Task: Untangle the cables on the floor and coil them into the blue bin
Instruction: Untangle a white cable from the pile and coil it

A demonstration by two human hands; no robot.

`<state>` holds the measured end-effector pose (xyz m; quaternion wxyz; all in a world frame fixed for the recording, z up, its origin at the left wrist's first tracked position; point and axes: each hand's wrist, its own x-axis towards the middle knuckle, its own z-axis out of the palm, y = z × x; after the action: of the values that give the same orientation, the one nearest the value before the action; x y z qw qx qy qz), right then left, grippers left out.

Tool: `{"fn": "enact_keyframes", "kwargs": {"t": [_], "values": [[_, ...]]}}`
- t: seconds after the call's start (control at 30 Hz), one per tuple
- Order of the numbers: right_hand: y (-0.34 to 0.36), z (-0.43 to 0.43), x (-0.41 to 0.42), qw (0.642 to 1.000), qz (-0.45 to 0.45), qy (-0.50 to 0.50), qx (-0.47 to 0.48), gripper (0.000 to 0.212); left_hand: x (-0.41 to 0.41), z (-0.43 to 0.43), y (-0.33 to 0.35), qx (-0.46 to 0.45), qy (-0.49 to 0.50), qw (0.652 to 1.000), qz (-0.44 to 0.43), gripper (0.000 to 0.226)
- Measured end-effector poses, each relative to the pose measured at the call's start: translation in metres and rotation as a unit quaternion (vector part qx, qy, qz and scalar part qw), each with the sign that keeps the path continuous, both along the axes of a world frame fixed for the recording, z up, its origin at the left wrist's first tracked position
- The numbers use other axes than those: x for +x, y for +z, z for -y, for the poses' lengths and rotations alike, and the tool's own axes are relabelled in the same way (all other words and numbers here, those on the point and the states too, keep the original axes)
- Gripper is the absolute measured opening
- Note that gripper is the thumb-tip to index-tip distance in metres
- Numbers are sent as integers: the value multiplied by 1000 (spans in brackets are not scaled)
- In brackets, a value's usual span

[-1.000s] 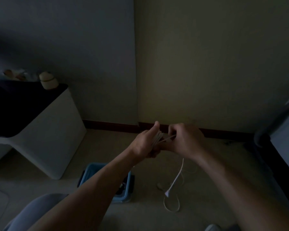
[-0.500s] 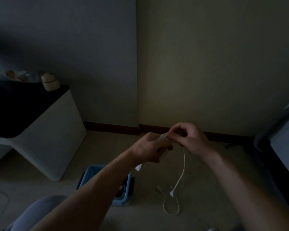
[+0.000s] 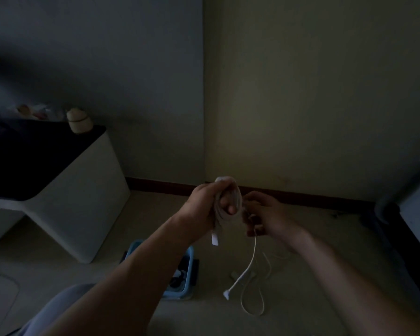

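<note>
As left hand [image 3: 202, 204] grips the cable [image 3: 231, 198] higher, right hand [image 3: 270, 219] — lower — holds its tail.

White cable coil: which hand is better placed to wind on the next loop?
Probably the right hand: the left hand is occupied, gripping the bundled white cable coil, while the right holds the loose white cable strand hanging to the floor, beside that coil.

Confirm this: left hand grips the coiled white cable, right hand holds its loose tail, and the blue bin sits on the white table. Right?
Not quite. In the head view the blue bin sits on the floor beside the white table, not on it. The rest holds: the left hand grips the coiled white cable and the right hand holds its loose tail.
</note>
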<state>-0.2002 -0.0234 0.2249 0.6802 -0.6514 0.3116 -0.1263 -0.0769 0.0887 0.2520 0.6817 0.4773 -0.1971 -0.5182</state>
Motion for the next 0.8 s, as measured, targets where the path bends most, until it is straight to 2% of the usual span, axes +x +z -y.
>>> {"fn": "enact_keyframes", "kwargs": {"t": [0.17,0.37,0.43,0.5,0.6,0.8], "values": [[-11,-12,2,995,-37,64,-72,29,9,6,2,-53,96,987,-116,30],[-15,-17,3,980,-64,136,-132,41,17,8,7,-43,136,987,-76,26],[-12,-20,2,979,-58,146,-132,37,19,8,5,-22,141,989,-40,25],[-6,-22,1,979,-50,144,-134,26,19,7,4,-14,128,991,-23,32],[-1,-23,2,983,-36,118,-139,15,17,8,5,-31,129,990,-53,43],[6,-24,-2,993,-6,94,-75,12,18,9,2,-29,134,990,-37,60]]}}
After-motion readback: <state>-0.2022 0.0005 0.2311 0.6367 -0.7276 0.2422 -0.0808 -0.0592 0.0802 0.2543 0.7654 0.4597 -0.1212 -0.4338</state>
